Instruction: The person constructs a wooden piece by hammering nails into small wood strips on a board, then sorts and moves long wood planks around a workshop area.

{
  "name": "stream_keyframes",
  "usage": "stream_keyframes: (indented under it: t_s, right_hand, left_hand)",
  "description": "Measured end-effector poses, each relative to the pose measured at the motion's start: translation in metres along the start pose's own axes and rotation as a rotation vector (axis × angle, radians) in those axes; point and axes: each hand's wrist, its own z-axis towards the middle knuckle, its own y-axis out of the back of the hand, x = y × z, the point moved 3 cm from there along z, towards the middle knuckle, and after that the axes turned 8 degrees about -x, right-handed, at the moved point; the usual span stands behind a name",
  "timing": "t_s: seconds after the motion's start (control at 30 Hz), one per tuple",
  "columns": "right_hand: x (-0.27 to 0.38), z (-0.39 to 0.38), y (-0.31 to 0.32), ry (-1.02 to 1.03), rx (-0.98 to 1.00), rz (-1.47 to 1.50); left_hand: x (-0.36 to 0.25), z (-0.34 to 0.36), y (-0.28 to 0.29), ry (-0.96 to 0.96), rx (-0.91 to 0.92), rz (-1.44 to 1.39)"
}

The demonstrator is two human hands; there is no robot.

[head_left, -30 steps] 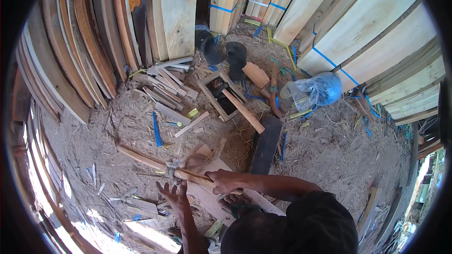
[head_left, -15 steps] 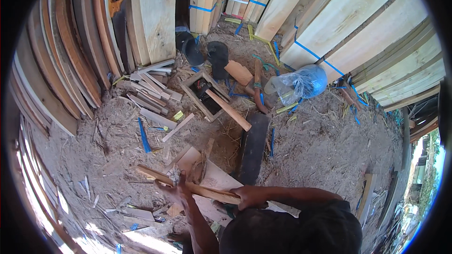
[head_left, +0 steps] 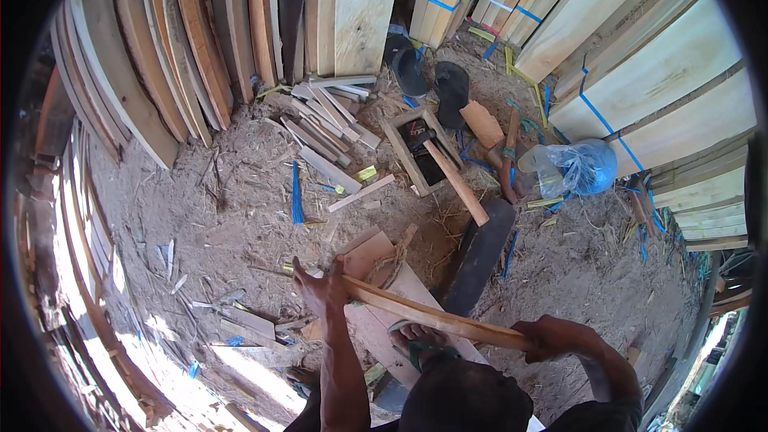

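Note:
A long narrow strip of wood [head_left: 436, 318] slants above a board on the ground. My right hand [head_left: 552, 338] is closed around its right end. My left hand [head_left: 324, 292] is at the strip's other end, thumb and forefinger spread apart; the strip's end meets the thumb side of this hand. Beneath the strip lies the flat pale board [head_left: 408, 292], with a sandalled foot [head_left: 420, 338] on it. Near the board's far end, a curl of fibrous scrap [head_left: 390, 266] rests beside a wooden piece.
A hammer [head_left: 456, 184] leans across a small wooden box [head_left: 398, 148]. Nearby are a dark slab [head_left: 480, 256], black slippers [head_left: 452, 94], a blue clear-wrapped bundle [head_left: 590, 166] and a heap of wood offcuts [head_left: 328, 116]. Tall planks [head_left: 364, 20] stand around the ground's far edges.
The strip has slid rightward through my left hand, which earlier had its end jutting out beyond it. My right hand has moved right with the strip. The whole view has shifted.

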Motion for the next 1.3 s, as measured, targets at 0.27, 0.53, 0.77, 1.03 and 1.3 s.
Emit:
stream_keyframes:
  t_s: [0.27, 0.53, 0.77, 1.03, 1.3]
  right_hand:
    - [-0.062, -0.013, 0.065, -0.221, -0.622, 0.316]
    - [-0.047, 0.264, 0.190, -0.184, -1.259, -0.037]
    - [0.035, 0.258, 0.161, 0.270, -1.472, 0.378]
    - [0.196, 0.254, -0.076, 1.028, -0.566, -0.397]
    - [0.213, 0.252, -0.071, 0.720, -0.091, -0.318]
  left_hand:
    - [0.026, 0.060, 0.029, -0.574, 0.002, 0.020]
    - [-0.032, -0.004, 0.015, -0.833, 0.627, -0.063]
    - [0.020, -0.019, 0.031, -0.492, 0.562, -0.226]
    - [0.035, -0.028, 0.067, 0.094, 0.434, -0.698]
    - [0.038, -0.043, 0.103, 0.493, -0.318, -0.551]
